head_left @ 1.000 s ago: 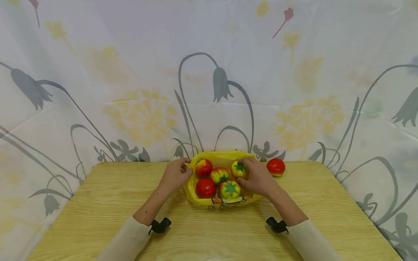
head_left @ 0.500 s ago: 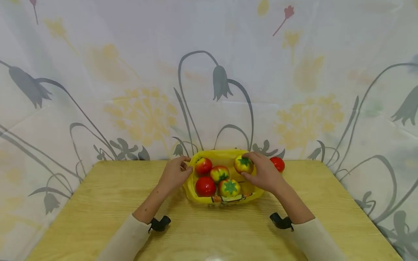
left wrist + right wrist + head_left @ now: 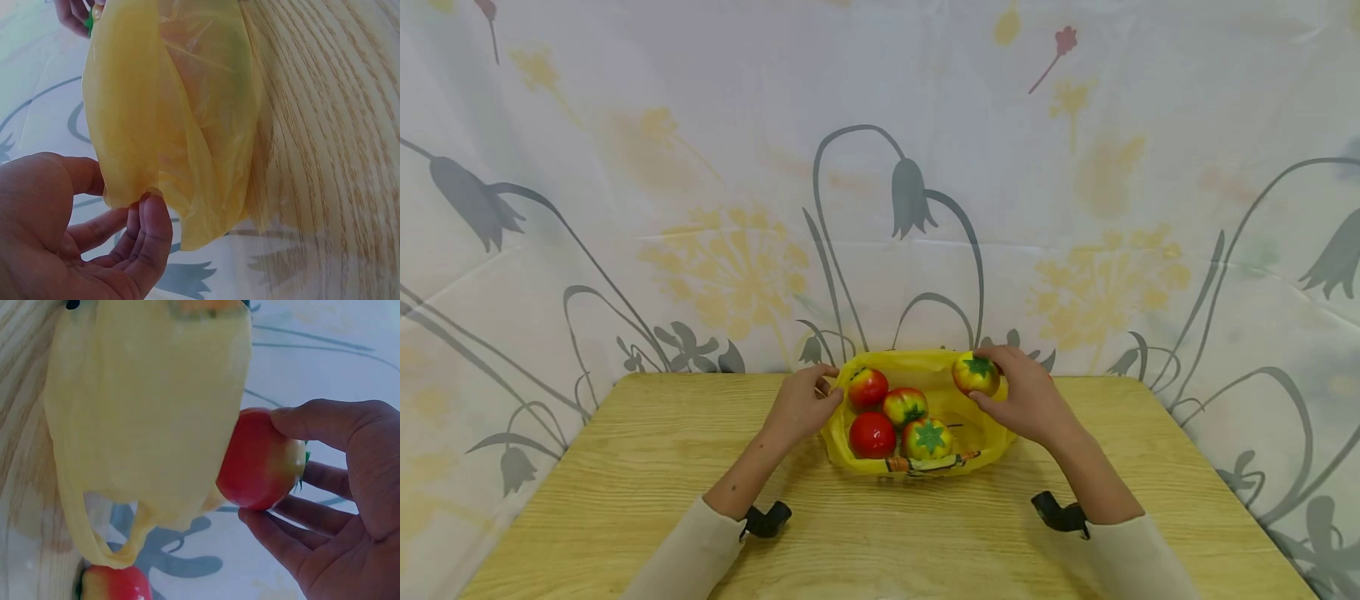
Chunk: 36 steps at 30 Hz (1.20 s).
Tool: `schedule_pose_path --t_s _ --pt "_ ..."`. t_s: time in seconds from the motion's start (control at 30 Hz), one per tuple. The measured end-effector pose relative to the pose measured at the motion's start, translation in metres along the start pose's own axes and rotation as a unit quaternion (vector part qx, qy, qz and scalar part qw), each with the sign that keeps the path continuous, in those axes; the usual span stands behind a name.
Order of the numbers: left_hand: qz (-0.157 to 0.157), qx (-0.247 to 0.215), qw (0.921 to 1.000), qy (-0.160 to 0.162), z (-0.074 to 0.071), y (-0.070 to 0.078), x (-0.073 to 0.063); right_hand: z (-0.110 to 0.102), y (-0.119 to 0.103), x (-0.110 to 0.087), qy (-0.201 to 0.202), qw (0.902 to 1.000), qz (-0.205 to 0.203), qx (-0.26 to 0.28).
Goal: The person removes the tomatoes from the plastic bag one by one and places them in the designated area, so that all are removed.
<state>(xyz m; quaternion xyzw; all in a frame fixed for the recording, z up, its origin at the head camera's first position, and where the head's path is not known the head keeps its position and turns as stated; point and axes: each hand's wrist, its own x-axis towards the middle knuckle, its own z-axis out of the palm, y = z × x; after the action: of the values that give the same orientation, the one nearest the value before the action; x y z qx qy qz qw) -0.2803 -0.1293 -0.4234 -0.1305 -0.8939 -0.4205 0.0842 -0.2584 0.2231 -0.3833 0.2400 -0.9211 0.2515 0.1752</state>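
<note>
A yellow plastic bag (image 3: 917, 362) stands with its mouth spread at the back of the table. Inside it lie several glossy red-and-yellow tomatoes, among them a red one (image 3: 872, 435) and one with a green star-shaped top (image 3: 928, 437). My left hand (image 3: 801, 406) pinches the bag's left edge between thumb and fingers, as the left wrist view shows on the yellow film (image 3: 125, 94). At the right rim, my right hand (image 3: 1030, 400) grips another tomato (image 3: 973, 375) by its sides. The right wrist view has this tomato (image 3: 259, 459) partly behind the bag's edge.
One more tomato (image 3: 115, 582) lies outside the bag, below its loop handle (image 3: 112, 556); my right hand mostly hides it in the head view. Behind the wooden table (image 3: 685, 450) hangs a flower-patterned cloth (image 3: 745, 167). Black wrist devices (image 3: 767, 519) sit at both sleeves.
My right hand has moved right with the tomato, from inside the bag to its right rim. The bag's right side spreads wider. My left hand stays at the left edge.
</note>
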Motion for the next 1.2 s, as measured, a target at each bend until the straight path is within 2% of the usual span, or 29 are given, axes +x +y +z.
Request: schedule_pose_path --t_s 0.57,0.87,1.2 --pt "0.002 -0.002 1.0000 -0.002 -0.001 0.000 -0.002 -0.019 0.018 -0.005 0.016 0.9992 0.034 0.011" --pt "0.002 -0.002 1.0000 -0.004 -0.001 0.000 0.001 -0.036 0.028 -0.008 0.027 0.9978 0.053 0.030" --pt "0.000 0.006 1.0000 -0.007 -0.001 0.000 -0.001 -0.040 0.043 -0.014 0.032 0.9964 0.077 0.017"
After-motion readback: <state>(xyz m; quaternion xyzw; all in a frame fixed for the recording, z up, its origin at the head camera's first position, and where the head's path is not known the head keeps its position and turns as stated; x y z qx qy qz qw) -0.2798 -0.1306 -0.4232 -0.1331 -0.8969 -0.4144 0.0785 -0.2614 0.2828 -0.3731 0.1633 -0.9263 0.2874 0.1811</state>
